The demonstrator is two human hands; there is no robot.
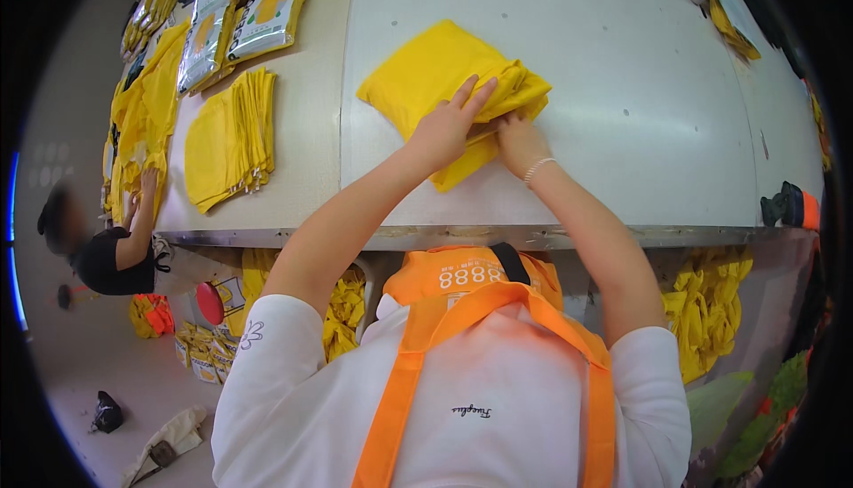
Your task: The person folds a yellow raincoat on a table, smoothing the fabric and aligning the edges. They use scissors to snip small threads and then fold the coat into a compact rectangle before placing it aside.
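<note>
A folded yellow cloth bundle [426, 70] lies on the pale tabletop in front of me, its right end layered and slightly raised. My left hand [447, 131] rests on the near side of the bundle with its fingers stretched out over the top layers. My right hand [522, 143], with a thin bracelet at the wrist, is at the right end. Its fingertips go in between the layers and are partly hidden there, closed on the cloth. A narrow brownish edge shows inside the fold between my hands. One lower flap of the cloth points toward me.
A stack of folded yellow cloths [231, 140] and clear-fronted yellow packages [267, 19] lie to the left. A co-worker in a black top [115, 261] handles yellow cloth [147, 115] at far left. The metal table edge [409, 237] runs before me; a black-and-orange object [791, 207] sits far right.
</note>
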